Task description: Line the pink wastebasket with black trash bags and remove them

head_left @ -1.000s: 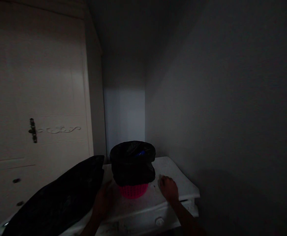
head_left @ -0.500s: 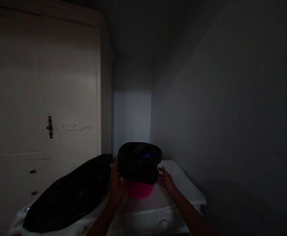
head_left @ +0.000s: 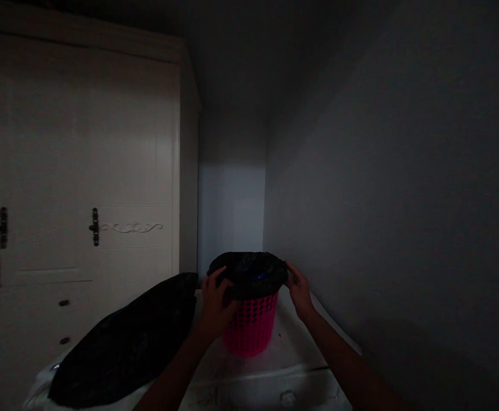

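Observation:
A pink slatted basket stands upright on a white dresser top. A black plastic bag lines it and folds over its rim, and something small and blue shows inside. My left hand has its fingers curled on the bag at the rim's left side. At the right side of the rim, my right hand pinches the bag's edge. The room is dark, so finger detail is faint.
Left of the basket lies a large black bag across the dresser. A white wardrobe with dark handles stands at the left. The grey wall rises close on the right.
The bag's overhang now sits higher, showing more of the pink basket. My right hand has risen to the rim and closed on the bag; my left hand has moved onto the rim's front left.

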Demonstrator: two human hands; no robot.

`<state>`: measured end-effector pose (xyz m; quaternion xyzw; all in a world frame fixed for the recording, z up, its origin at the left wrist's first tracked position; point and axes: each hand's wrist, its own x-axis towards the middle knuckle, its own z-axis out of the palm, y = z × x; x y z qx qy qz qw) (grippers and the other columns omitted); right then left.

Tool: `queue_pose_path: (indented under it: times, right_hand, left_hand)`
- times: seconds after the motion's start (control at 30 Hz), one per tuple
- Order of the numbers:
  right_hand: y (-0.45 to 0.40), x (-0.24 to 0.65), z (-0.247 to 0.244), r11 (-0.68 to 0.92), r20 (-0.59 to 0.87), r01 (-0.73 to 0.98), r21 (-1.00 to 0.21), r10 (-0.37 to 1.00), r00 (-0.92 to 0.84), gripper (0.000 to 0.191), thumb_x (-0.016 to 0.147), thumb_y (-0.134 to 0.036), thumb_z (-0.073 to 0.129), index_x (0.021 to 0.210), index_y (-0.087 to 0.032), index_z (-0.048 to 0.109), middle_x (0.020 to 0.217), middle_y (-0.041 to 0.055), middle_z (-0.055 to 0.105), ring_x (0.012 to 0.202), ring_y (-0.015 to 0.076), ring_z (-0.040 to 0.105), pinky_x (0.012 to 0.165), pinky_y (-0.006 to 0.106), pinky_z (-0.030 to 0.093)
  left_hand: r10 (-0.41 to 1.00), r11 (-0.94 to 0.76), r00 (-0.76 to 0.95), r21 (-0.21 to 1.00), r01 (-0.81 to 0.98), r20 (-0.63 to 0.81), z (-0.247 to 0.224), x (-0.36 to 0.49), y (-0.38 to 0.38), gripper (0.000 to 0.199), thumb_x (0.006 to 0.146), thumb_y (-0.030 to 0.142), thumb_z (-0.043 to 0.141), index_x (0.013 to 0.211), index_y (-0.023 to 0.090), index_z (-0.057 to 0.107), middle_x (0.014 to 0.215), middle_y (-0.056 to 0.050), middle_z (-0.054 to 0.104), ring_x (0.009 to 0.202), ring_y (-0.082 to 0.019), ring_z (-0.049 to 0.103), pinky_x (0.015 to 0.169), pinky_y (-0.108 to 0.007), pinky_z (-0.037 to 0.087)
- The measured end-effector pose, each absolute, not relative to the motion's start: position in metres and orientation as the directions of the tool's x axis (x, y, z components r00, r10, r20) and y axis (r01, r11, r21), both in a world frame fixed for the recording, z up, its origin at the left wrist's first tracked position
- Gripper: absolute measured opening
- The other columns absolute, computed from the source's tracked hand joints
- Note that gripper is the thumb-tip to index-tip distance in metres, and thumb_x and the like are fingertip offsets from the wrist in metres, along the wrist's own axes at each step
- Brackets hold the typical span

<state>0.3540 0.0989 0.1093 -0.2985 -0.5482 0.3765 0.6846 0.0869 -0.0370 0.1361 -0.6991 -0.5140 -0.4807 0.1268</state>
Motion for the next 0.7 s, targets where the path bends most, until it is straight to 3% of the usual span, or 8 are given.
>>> queue_pose_path:
  times: [0.13,0.37,0.53,0.7]
  right_hand:
    - [0.101,0.356,0.125,0.579,0.572,-0.125,-0.806,0.815,0.089,0.078,0.071,-0.071,0.081,0.126,-0.017,0.074,0.127,0.016,0.076,0.106,0.0331,0.074,0.098,0.05,0.058]
    - [0.116,0.378,0.15,0.577,0.579,-0.047,-0.815,0.808,-0.11,0.056,0.072,-0.061,0.082,0.11,-0.019,0.082,0.112,0.0102,0.082,0.105,0.0331,0.075,0.103,0.054,0.055]
    - [0.128,0.389,0.18,0.693,0.671,0.242,-0.679,0.72,-0.18,0.03,0.085,-0.041,0.066,0.1,-0.022,0.083,0.11,0.0073,0.083,0.111,0.0289,0.073,0.11,0.048,0.052]
    - [0.13,0.362,0.211,0.765,0.729,0.392,-0.511,0.627,-0.274,0.038,0.089,-0.02,0.048,0.11,-0.02,0.08,0.112,0.0081,0.081,0.107,0.0236,0.073,0.104,0.04,0.053]
  left_hand:
    - [0.635,-0.36,-0.064,0.367,0.858,0.77,0.147,0.093,-0.035,0.013,0.084,0.033,0.068,0.092,0.023,0.071,0.138,-0.013,0.063,0.134,-0.034,0.053,0.119,-0.057,0.034]
    - [0.622,-0.307,-0.134,0.398,0.864,0.772,0.152,0.095,-0.028,0.01,0.081,0.031,0.071,0.082,0.021,0.073,0.119,-0.011,0.068,0.121,-0.031,0.058,0.113,-0.05,0.041]
    - [0.649,-0.315,-0.098,0.384,0.868,0.754,0.158,0.102,-0.029,0.015,0.078,0.036,0.075,0.079,0.022,0.073,0.104,-0.009,0.068,0.112,-0.031,0.057,0.106,-0.048,0.045]
    - [0.704,-0.272,-0.086,0.379,0.885,0.705,0.163,0.109,-0.028,0.023,0.08,0.043,0.074,0.076,0.02,0.076,0.097,-0.009,0.067,0.108,-0.031,0.057,0.107,-0.05,0.042]
